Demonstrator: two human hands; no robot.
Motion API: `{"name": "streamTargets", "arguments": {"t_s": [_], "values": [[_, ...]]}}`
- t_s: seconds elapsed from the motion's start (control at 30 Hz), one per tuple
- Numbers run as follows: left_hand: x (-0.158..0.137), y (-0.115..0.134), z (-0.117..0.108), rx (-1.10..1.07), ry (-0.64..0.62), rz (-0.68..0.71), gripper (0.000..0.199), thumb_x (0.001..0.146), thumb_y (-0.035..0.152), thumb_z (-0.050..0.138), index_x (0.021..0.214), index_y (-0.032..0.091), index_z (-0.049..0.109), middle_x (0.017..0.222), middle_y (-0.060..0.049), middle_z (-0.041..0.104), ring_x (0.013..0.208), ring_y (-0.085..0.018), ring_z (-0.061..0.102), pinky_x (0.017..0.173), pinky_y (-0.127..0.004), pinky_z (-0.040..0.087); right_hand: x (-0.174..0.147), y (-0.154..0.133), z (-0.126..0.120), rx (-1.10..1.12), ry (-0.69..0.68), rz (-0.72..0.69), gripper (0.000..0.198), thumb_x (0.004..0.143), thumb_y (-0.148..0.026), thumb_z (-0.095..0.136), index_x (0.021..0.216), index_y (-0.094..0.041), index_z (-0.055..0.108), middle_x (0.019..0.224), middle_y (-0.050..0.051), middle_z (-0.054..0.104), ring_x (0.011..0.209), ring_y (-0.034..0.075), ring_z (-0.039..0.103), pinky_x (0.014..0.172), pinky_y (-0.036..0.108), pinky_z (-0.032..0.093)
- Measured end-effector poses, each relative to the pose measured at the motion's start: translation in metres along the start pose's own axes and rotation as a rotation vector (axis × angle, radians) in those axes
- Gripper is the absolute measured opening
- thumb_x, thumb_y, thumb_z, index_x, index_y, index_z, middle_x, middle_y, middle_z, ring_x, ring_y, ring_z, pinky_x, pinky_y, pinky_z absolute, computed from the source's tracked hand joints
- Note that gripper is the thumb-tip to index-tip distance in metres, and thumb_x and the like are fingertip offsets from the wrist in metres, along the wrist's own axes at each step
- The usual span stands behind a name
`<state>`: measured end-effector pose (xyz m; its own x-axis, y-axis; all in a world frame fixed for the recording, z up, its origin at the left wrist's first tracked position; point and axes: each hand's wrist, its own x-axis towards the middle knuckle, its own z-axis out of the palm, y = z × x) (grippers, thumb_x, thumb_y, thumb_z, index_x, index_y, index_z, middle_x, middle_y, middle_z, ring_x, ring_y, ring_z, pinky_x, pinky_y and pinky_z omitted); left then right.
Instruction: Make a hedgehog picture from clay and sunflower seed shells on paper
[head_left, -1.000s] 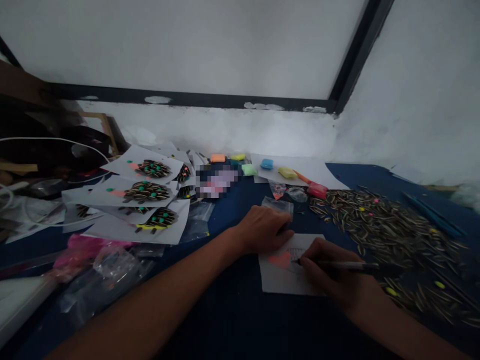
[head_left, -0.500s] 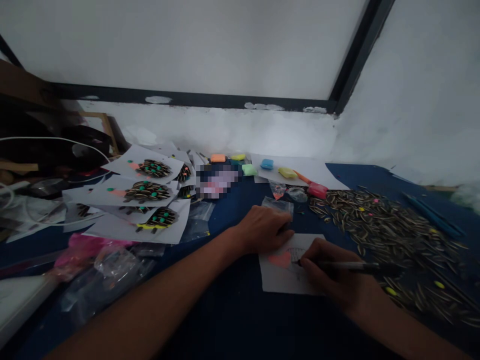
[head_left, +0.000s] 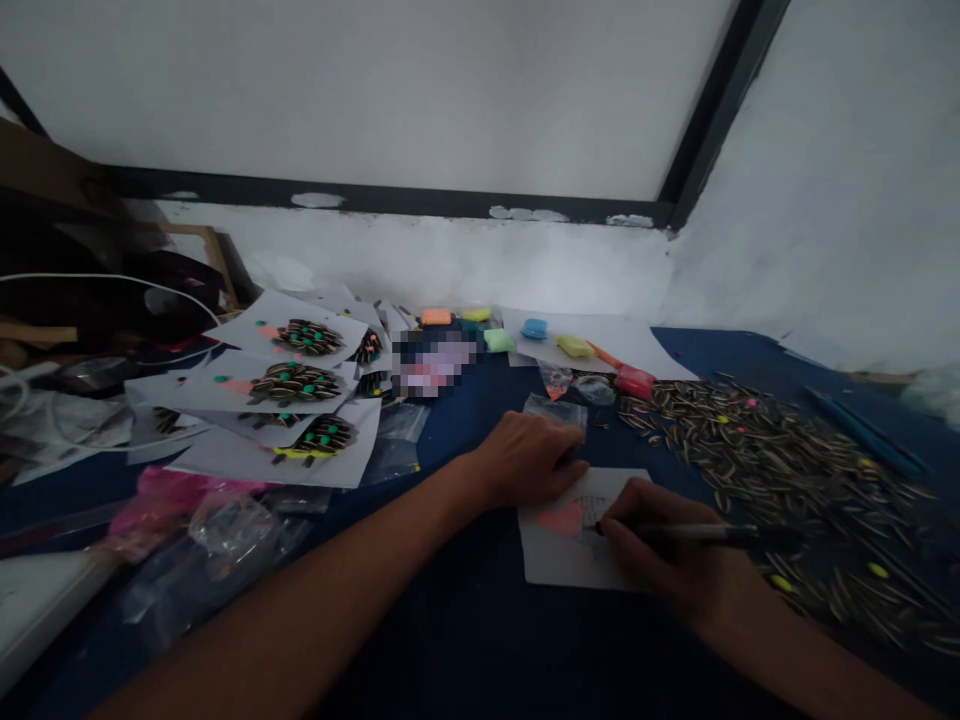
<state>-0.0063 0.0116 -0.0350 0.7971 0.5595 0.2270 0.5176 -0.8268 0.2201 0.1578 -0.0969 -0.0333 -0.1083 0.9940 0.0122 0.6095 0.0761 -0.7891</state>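
Observation:
A small white sheet of paper [head_left: 570, 570] lies on the blue tabletop, with a flat salmon-pink shape [head_left: 561, 519] on it and dark drawn lines beside that shape. My left hand [head_left: 529, 457] rests on the sheet's upper left part with its fingers curled, holding it down. A clear plastic bag [head_left: 555, 408] lies just beyond those fingers. Pinched in my right hand [head_left: 667, 555] is a dark pen [head_left: 701, 532], tilted low, its tip at the drawn lines. The right hand covers the sheet's right side.
Sunflower seeds [head_left: 780, 450] are spread widely at the right. Papers bearing seed hedgehogs [head_left: 296, 383] are stacked at the left, above crumpled plastic bags [head_left: 225, 540]. Coloured clay packs [head_left: 575, 346] lie along the back, near a white sheet [head_left: 622, 335].
Both hands stay in nearly the same place. The pen tip has shifted very slightly at the drawn lines; the sheet has not visibly moved.

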Motion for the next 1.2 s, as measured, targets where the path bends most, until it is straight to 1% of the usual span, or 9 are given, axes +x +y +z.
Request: {"name": "streamTargets", "arguments": {"t_s": [0.1, 0.27, 0.5, 0.7, 0.9, 1.03, 1.2], "values": [[-0.0002, 0.0002, -0.0001, -0.002, 0.007, -0.009, 0.02, 0.088, 0.035, 0.047, 0.081, 0.019, 0.055, 0.081, -0.003, 0.066, 0.075, -0.018, 0.061, 0.061, -0.028, 0.038, -0.0014, 0.0011, -0.0015, 0.009, -0.003, 0.02, 0.023, 0.082, -0.037, 0.054, 0.065, -0.022, 0.051, 0.051, -0.005, 0.045, 0.047, 0.011, 0.041, 0.044, 0.024, 0.028], [0.0, -0.0006, 0.0006, -0.004, 0.016, -0.005, 0.02, 0.087, 0.035, 0.048, 0.079, 0.019, 0.055, 0.08, -0.002, 0.066, 0.074, -0.018, 0.06, 0.06, -0.028, 0.037, -0.0015, 0.0057, -0.0027, 0.004, 0.076, 0.026, 0.025, 0.083, -0.036, 0.052, 0.063, -0.022, 0.047, 0.052, -0.005, 0.041, 0.048, 0.011, 0.039, 0.045, 0.024, 0.027], [-0.0004, -0.0022, 0.0024, 0.001, 0.045, 0.021, 0.019, 0.087, 0.036, 0.048, 0.079, 0.019, 0.054, 0.08, -0.002, 0.066, 0.072, -0.017, 0.059, 0.058, -0.027, 0.035, -0.0005, 0.0053, -0.002, -0.006, 0.042, 0.027, 0.025, 0.085, -0.036, 0.051, 0.065, -0.022, 0.048, 0.053, -0.005, 0.042, 0.049, 0.012, 0.039, 0.046, 0.025, 0.028], [-0.0006, -0.0016, 0.0021, 0.007, 0.028, 0.008, 0.02, 0.087, 0.036, 0.047, 0.079, 0.019, 0.054, 0.079, -0.002, 0.066, 0.072, -0.018, 0.06, 0.058, -0.027, 0.035, 0.0002, 0.0056, -0.0018, -0.013, 0.032, 0.016, 0.024, 0.085, -0.036, 0.051, 0.066, -0.022, 0.049, 0.053, -0.005, 0.042, 0.049, 0.011, 0.038, 0.046, 0.025, 0.026], [-0.0004, -0.0016, 0.0024, 0.009, 0.03, 0.009, 0.02, 0.087, 0.036, 0.048, 0.079, 0.019, 0.054, 0.078, -0.002, 0.066, 0.072, -0.018, 0.06, 0.058, -0.027, 0.036, -0.0003, 0.0073, -0.003, -0.057, 0.028, 0.007, 0.023, 0.085, -0.034, 0.051, 0.066, -0.022, 0.048, 0.055, -0.005, 0.043, 0.051, 0.012, 0.041, 0.047, 0.025, 0.028], [0.0002, -0.0015, 0.003, 0.005, 0.03, 0.01, 0.02, 0.087, 0.036, 0.048, 0.079, 0.019, 0.055, 0.08, -0.002, 0.066, 0.073, -0.018, 0.06, 0.06, -0.027, 0.037, -0.0008, 0.008, -0.0027, -0.031, 0.01, 0.007, 0.023, 0.085, -0.036, 0.051, 0.066, -0.022, 0.049, 0.053, -0.005, 0.043, 0.049, 0.011, 0.038, 0.046, 0.025, 0.026], [-0.0001, -0.0013, 0.0023, 0.01, 0.035, 0.004, 0.02, 0.087, 0.036, 0.048, 0.08, 0.019, 0.055, 0.078, -0.002, 0.066, 0.072, -0.018, 0.061, 0.058, -0.028, 0.037, -0.0003, 0.0074, -0.0026, -0.006, -0.01, 0.013, 0.023, 0.085, -0.035, 0.052, 0.067, -0.022, 0.05, 0.054, -0.004, 0.044, 0.049, 0.011, 0.04, 0.046, 0.025, 0.027]]}}
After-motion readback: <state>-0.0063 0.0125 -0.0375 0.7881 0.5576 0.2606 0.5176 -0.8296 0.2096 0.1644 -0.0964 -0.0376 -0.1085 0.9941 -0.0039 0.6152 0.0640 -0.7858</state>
